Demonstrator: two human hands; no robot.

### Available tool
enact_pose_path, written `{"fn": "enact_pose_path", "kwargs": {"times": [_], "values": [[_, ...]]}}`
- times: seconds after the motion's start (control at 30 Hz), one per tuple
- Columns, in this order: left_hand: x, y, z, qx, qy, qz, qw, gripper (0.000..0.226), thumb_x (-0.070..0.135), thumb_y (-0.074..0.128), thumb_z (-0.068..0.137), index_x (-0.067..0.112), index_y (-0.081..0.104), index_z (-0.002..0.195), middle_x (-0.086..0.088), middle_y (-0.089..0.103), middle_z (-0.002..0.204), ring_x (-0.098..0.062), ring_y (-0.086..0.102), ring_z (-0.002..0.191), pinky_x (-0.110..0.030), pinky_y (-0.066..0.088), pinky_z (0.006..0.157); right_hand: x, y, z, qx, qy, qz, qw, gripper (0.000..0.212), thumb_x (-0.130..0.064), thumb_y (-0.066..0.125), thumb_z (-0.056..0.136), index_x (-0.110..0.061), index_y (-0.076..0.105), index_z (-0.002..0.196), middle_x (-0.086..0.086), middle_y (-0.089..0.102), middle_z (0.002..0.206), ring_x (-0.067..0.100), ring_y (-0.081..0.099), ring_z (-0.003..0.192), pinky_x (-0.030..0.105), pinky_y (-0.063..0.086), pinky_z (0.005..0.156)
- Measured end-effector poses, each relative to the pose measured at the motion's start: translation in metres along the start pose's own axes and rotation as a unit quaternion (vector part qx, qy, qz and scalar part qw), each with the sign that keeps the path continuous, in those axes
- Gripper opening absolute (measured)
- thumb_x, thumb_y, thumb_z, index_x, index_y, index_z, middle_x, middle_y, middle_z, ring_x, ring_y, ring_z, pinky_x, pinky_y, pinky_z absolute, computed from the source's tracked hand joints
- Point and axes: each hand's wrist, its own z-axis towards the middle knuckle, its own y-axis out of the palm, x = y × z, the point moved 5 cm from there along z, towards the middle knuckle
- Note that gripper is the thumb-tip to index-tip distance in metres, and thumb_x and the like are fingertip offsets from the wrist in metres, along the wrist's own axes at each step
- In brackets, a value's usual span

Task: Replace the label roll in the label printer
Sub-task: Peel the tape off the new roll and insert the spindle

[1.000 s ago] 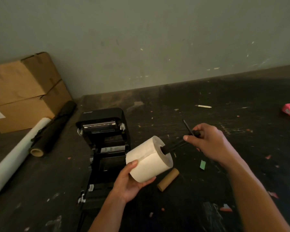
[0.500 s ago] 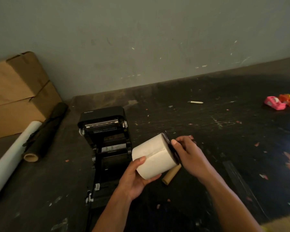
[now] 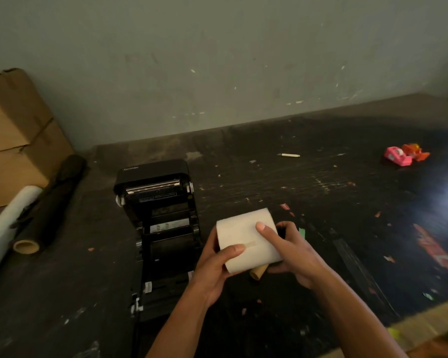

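Note:
A full white label roll (image 3: pixel 246 237) is held in the air just right of the black label printer (image 3: pixel 161 223), whose lid stands open with its bay bare. My left hand (image 3: pixel 217 264) grips the roll's left end, thumb lying on its top near a small strip of tape. My right hand (image 3: pixel 292 251) cups the right end, forefinger stretched across the top. The black spindle is hidden inside the roll and behind my right hand. An empty brown cardboard core (image 3: pixel 259 272) lies on the table just under the roll.
Cardboard boxes (image 3: pixel 13 140) are stacked at the far left, with a black roll (image 3: pixel 49 205) and a white roll (image 3: pixel 8 223) lying beside them. A pink tape dispenser (image 3: pixel 397 156) and an orange object sit far right. Paper scraps litter the dark table.
The black spindle went from sticking out of the roll's right end to fully inside it. My right hand moved in against that end, and the roll turned with its side up.

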Motion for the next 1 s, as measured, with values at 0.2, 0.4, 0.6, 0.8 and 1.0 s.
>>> {"fn": "enact_pose_path", "kwargs": {"times": [0.2,0.4,0.6,0.8,1.0], "values": [[0.012,0.026,0.008,-0.02,-0.003,0.095,0.995,0.102,0.034,0.088,0.049,0.045,0.039,0.138,0.001,0.058,0.13,-0.023,0.06,0.114,-0.046,0.057,0.088,0.009,-0.015,-0.001,0.052,-0.036,0.143,0.988,0.094,-0.051,0.078,0.045,-0.022,0.042,0.127,0.009,0.059,0.114,0.025,0.065,0.099,0.037,0.059,0.066],[0.018,0.047,0.034,-0.09,-0.046,0.15,0.983,0.108,0.051,0.086,0.049,0.043,0.03,0.142,0.004,0.043,0.142,-0.021,0.045,0.128,-0.055,0.043,0.103,0.011,-0.051,0.003,0.07,-0.035,0.226,0.971,0.093,-0.044,0.077,0.054,-0.02,0.04,0.135,0.012,0.057,0.122,0.03,0.062,0.107,0.048,0.058,0.077],[-0.017,-0.003,0.06,0.135,-0.041,0.322,0.936,0.042,0.043,0.062,0.088,0.033,0.053,0.128,0.0,0.051,0.139,-0.012,0.052,0.114,-0.032,0.045,0.089,0.027,-0.089,0.005,0.058,-0.018,0.278,0.959,0.079,-0.041,0.073,0.066,-0.018,0.042,0.135,0.013,0.059,0.125,0.032,0.063,0.108,0.049,0.058,0.076],[-0.068,-0.021,0.057,0.163,-0.114,0.652,0.732,0.064,0.028,0.069,0.085,0.018,0.04,0.141,-0.011,0.041,0.144,-0.027,0.045,0.129,-0.039,0.045,0.102,0.056,-0.092,0.016,0.06,0.024,0.273,0.96,0.078,-0.043,0.073,0.064,-0.015,0.044,0.131,0.014,0.059,0.123,0.031,0.063,0.107,0.048,0.058,0.073],[-0.085,-0.022,0.055,0.168,-0.146,0.691,0.688,0.047,0.025,0.065,0.089,0.008,0.049,0.13,-0.016,0.043,0.14,-0.03,0.047,0.127,-0.036,0.045,0.102,0.065,-0.082,0.03,0.046,0.046,0.271,0.96,0.085,-0.043,0.075,0.061,-0.013,0.043,0.134,0.014,0.06,0.123,0.031,0.064,0.106,0.046,0.059,0.068]]}}
